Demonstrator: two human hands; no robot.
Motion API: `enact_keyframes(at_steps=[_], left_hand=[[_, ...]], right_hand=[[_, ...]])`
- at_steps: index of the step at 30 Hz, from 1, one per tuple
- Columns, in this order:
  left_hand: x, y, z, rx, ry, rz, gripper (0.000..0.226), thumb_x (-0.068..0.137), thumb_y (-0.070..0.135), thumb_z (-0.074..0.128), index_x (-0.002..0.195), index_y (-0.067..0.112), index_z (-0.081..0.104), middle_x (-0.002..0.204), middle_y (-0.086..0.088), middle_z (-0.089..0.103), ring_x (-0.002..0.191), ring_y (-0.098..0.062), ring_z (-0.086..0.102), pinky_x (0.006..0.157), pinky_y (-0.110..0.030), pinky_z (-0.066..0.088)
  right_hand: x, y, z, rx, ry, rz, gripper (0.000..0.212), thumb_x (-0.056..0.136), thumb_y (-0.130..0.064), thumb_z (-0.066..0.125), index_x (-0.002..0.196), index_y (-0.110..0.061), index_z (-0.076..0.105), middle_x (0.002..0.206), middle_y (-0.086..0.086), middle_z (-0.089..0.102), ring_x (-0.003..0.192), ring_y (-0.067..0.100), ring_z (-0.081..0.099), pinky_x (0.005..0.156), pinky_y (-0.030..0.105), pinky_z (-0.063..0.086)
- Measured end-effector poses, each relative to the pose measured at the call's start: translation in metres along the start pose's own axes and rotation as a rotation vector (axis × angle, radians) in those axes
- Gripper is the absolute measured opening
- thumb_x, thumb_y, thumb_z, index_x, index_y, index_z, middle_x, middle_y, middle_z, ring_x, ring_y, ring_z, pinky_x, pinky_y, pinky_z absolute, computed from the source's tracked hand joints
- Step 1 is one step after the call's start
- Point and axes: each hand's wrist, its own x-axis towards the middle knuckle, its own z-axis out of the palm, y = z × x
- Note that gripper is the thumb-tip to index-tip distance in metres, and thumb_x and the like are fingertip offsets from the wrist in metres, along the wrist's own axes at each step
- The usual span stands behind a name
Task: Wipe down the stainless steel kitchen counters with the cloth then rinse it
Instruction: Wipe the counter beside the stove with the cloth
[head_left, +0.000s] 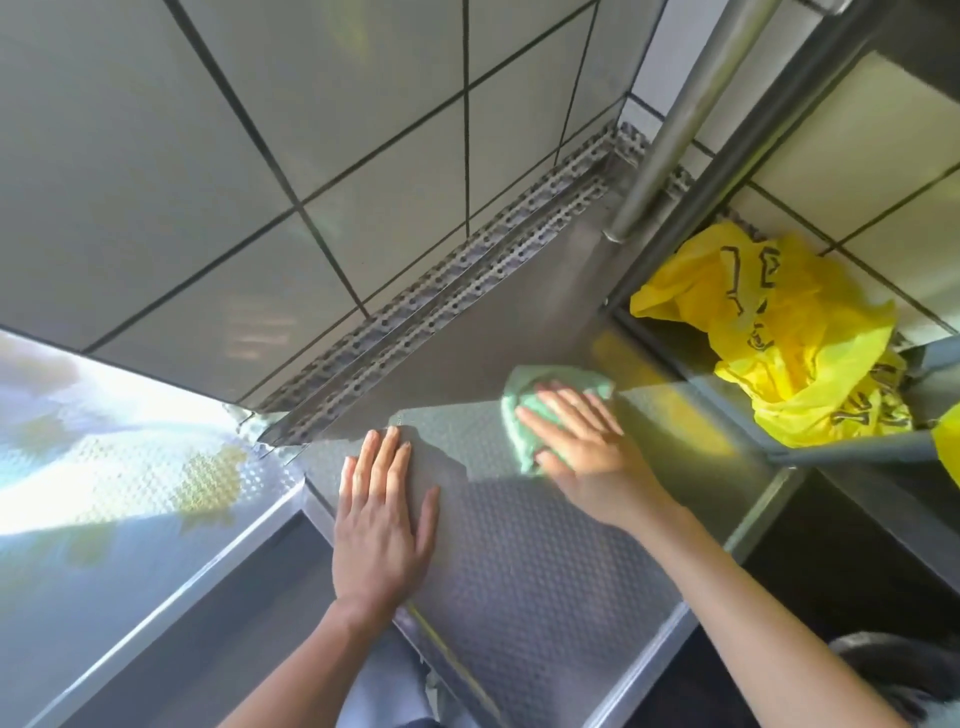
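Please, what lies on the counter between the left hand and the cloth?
Nothing: in the head view only bare dimpled counter lies between the left hand and the cloth.

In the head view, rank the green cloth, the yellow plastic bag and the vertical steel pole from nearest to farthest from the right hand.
1. Green cloth: directly under the right hand, pressed flat on the counter.
2. Yellow plastic bag: to the right, on the lower shelf beside the counter.
3. Vertical steel pole: beyond the hand, at the counter's back corner.
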Motion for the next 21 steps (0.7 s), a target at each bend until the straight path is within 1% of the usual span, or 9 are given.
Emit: enact_keyframes(at_steps=[3,6,7,9,12,14,16,18,21], left_hand=[[-0.001,0.001,0.000,-0.003,0.000,0.001,0.063,0.107,0.048,0.047,0.156,0.009,0.045,0.172,-0.004,0.032,0.164,-0.021,0.016,0.133,-0.050,0.017],[-0.001,0.000,0.000,0.012,-0.008,0.000,0.062,0.108,0.049,0.046,0.156,0.010,0.044,0.172,-0.003,0.031,0.164,-0.020,0.014,0.134,-0.048,0.014],[-0.001,-0.001,0.000,0.016,-0.009,0.001,0.062,0.108,0.050,0.046,0.156,0.011,0.043,0.172,-0.003,0.031,0.164,-0.020,0.014,0.134,-0.048,0.014],[-0.001,-0.001,0.001,0.016,-0.010,0.001,0.062,0.108,0.050,0.045,0.157,0.012,0.042,0.172,-0.002,0.030,0.164,-0.020,0.014,0.134,-0.048,0.015],[-0.002,-0.001,-0.001,0.003,-0.022,0.002,0.063,0.108,0.052,0.041,0.158,0.013,0.039,0.172,-0.002,0.030,0.164,-0.019,0.014,0.133,-0.050,0.017],[-0.002,-0.001,-0.002,-0.002,-0.029,0.001,0.064,0.108,0.053,0.037,0.158,0.013,0.039,0.172,-0.004,0.030,0.165,-0.019,0.013,0.133,-0.051,0.017],[-0.001,0.000,-0.004,-0.012,-0.033,0.008,0.064,0.107,0.050,0.039,0.158,0.012,0.039,0.173,-0.005,0.030,0.164,-0.021,0.014,0.133,-0.051,0.017],[-0.002,0.000,-0.006,-0.032,-0.028,0.016,0.063,0.105,0.045,0.043,0.157,0.009,0.042,0.172,-0.005,0.031,0.164,-0.023,0.016,0.132,-0.051,0.018],[-0.003,0.001,-0.009,-0.044,-0.037,0.009,0.063,0.106,0.045,0.042,0.157,0.009,0.041,0.172,-0.005,0.030,0.164,-0.023,0.016,0.133,-0.050,0.016]], right_hand=[[0.036,0.009,-0.008,-0.024,0.134,0.253,0.048,0.099,-0.032,0.053,0.145,-0.019,0.056,0.159,0.014,0.041,0.150,0.035,0.033,0.118,0.058,0.030],[0.095,-0.033,0.001,-0.004,0.148,0.403,0.054,0.101,-0.039,0.050,0.152,-0.021,0.046,0.165,0.017,0.027,0.155,0.037,0.017,0.125,0.056,0.013],[0.109,-0.052,0.004,0.016,0.120,0.378,0.056,0.102,-0.042,0.048,0.154,-0.022,0.042,0.167,0.016,0.022,0.157,0.035,0.011,0.126,0.054,0.008],[0.113,-0.084,0.015,0.008,0.100,0.212,0.059,0.101,-0.044,0.048,0.155,-0.023,0.041,0.168,0.013,0.022,0.157,0.033,0.010,0.125,0.054,0.009],[0.070,-0.101,0.024,0.030,0.065,0.001,0.057,0.099,-0.039,0.050,0.154,-0.025,0.044,0.167,0.005,0.027,0.157,0.026,0.014,0.127,0.049,0.006],[0.021,-0.095,0.028,0.053,0.013,-0.054,0.055,0.100,-0.036,0.050,0.154,-0.027,0.044,0.167,0.003,0.027,0.157,0.023,0.014,0.128,0.048,0.005],[-0.032,-0.078,0.027,-0.024,-0.070,-0.098,0.057,0.101,-0.041,0.044,0.156,-0.031,0.037,0.169,0.000,0.020,0.158,0.020,0.008,0.128,0.047,0.006],[-0.077,-0.048,0.019,-0.096,-0.113,-0.057,0.059,0.103,-0.047,0.036,0.159,-0.032,0.030,0.170,-0.001,0.015,0.158,0.019,0.003,0.128,0.048,0.011],[-0.098,-0.009,-0.001,-0.086,-0.069,0.246,0.060,0.103,-0.046,0.032,0.158,-0.023,0.036,0.169,0.006,0.020,0.158,0.027,0.010,0.122,0.055,0.024]])
